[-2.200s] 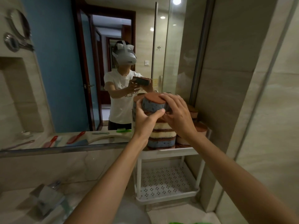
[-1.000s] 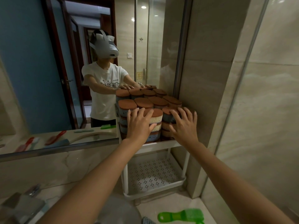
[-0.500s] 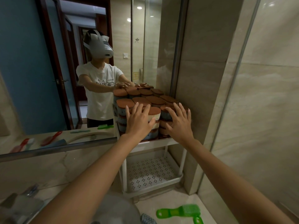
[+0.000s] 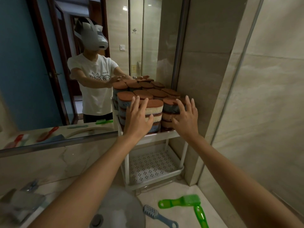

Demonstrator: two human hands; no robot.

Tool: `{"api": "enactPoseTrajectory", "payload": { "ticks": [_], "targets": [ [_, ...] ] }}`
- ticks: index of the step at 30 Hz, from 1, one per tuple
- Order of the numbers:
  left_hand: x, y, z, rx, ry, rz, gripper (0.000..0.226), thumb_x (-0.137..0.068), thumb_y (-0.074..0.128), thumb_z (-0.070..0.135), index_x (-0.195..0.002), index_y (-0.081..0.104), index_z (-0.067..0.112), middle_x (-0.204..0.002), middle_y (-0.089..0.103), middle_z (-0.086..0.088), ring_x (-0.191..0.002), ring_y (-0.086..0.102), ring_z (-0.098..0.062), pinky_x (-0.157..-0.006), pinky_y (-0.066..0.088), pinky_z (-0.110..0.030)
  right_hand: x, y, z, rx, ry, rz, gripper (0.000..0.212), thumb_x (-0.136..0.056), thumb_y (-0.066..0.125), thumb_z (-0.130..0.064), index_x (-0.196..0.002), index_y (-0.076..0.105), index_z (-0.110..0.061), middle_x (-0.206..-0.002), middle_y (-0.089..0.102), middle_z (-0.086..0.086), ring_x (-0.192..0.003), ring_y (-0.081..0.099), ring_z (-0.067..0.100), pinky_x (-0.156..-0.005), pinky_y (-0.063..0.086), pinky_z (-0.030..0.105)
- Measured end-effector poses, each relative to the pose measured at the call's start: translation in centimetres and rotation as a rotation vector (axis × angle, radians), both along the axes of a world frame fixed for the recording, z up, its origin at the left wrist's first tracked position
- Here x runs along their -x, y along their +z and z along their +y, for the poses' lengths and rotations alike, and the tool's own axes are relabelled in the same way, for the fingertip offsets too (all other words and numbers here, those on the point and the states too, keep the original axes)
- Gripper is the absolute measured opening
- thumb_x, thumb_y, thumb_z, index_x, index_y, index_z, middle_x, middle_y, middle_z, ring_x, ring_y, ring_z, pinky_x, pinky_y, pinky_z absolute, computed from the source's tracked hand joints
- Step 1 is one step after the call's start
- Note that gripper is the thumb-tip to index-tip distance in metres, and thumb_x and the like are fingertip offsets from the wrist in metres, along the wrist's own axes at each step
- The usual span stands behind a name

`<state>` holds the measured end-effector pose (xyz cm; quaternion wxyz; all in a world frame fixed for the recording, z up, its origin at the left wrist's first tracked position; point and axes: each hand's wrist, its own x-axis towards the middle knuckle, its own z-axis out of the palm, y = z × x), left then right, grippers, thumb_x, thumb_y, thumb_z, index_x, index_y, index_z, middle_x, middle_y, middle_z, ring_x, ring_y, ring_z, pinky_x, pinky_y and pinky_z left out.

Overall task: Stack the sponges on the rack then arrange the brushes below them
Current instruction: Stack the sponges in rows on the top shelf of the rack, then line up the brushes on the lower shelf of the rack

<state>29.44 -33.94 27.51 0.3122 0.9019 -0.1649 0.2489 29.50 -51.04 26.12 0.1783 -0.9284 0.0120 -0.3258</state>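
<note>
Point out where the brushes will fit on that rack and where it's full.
Free: the perforated lower shelf, bordered by the white posts and the wall, holds nothing. Crowded: the top shelf, filled with sponge stacks, with the left hand and right hand at their front.

One wide-angle camera, worn on the head, faces forward and slightly down, near the white rack [image 4: 164, 136] in the tiled corner; the mirror [image 4: 32, 63] at left reflects its wearer.

The sponges [image 4: 154, 106] have brown tops with blue or cream sides; the white rack [image 4: 153, 163] has dotted holes; two brushes [image 4: 181, 202] are green
</note>
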Motion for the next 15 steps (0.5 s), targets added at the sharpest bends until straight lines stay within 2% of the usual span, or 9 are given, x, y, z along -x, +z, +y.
{"api": "enactPoseTrajectory", "payload": {
  "ticks": [3, 6, 8, 11, 13, 15],
  "targets": [
    [1.0, -0.5, -0.1, 0.031, 0.028, -0.120, 0.057, -0.090, 0.052, 0.022, -0.143, 0.035, 0.011, -0.154, 0.026, -0.013, -0.146, 0.014, -0.026, -0.119, 0.014, -0.040, 1.2, -1.1, 0.9, 0.064, 0.027, -0.154, 0.060, -0.076, 0.038, -0.021, -0.133, 0.045, -0.008, -0.149, 0.029, 0.024, -0.141, 0.020, 0.038, -0.113, 0.025, 0.052],
    [3.0, -2.0, -0.4, 0.120, 0.007, -0.211, 0.045, -0.086, 0.046, 0.022, -0.127, 0.052, 0.003, -0.133, 0.051, -0.016, -0.129, 0.043, -0.031, -0.107, 0.034, -0.036, 3.0, -3.5, 2.7, 0.052, 0.110, -0.280, 0.051, -0.073, 0.041, -0.016, -0.121, 0.052, -0.004, -0.137, 0.043, 0.027, -0.130, 0.028, 0.032, -0.107, 0.034, 0.047],
    [4.9, -3.9, -0.3, 0.176, -0.027, -0.201, 0.041, -0.087, 0.042, 0.022, -0.121, 0.056, 0.004, -0.121, 0.058, -0.014, -0.114, 0.054, -0.028, -0.094, 0.042, -0.029, 5.0, -5.6, 4.3, -0.002, 0.164, -0.297, 0.049, -0.072, 0.042, -0.013, -0.119, 0.052, -0.002, -0.133, 0.046, 0.026, -0.125, 0.031, 0.029, -0.105, 0.035, 0.041],
    [8.0, -7.8, 0.1, 0.303, -0.054, 0.031, 0.037, -0.091, 0.049, 0.014, -0.128, 0.049, 0.009, -0.118, 0.060, -0.009, -0.105, 0.058, -0.021, -0.080, 0.040, -0.021, 8.6, -10.0, 6.2, -0.122, 0.208, -0.154, 0.052, -0.072, 0.040, -0.012, -0.121, 0.050, 0.000, -0.132, 0.046, 0.025, -0.123, 0.041, 0.033, -0.101, 0.039, 0.033],
    [9.9, -11.7, 0.5, 0.320, -0.027, 0.236, 0.040, -0.092, 0.048, 0.014, -0.131, 0.045, 0.011, -0.115, 0.061, -0.009, -0.101, 0.059, -0.023, -0.079, 0.043, -0.028, 11.4, -14.1, 6.7, -0.217, 0.212, 0.036, 0.051, -0.074, 0.042, -0.013, -0.122, 0.051, 0.002, -0.130, 0.047, 0.024, -0.120, 0.047, 0.037, -0.099, 0.039, 0.028],
    [11.8, -16.1, 1.0, 0.308, 0.007, 0.455, 0.038, -0.090, 0.047, 0.013, -0.129, 0.046, 0.011, -0.116, 0.062, -0.012, -0.104, 0.060, -0.029, -0.084, 0.047, -0.034, 14.5, -18.3, 6.3, -0.296, 0.192, 0.318, 0.046, -0.078, 0.051, -0.010, -0.122, 0.053, 0.001, -0.127, 0.050, 0.021, -0.118, 0.049, 0.037, -0.095, 0.033, 0.026]
  ]
}}
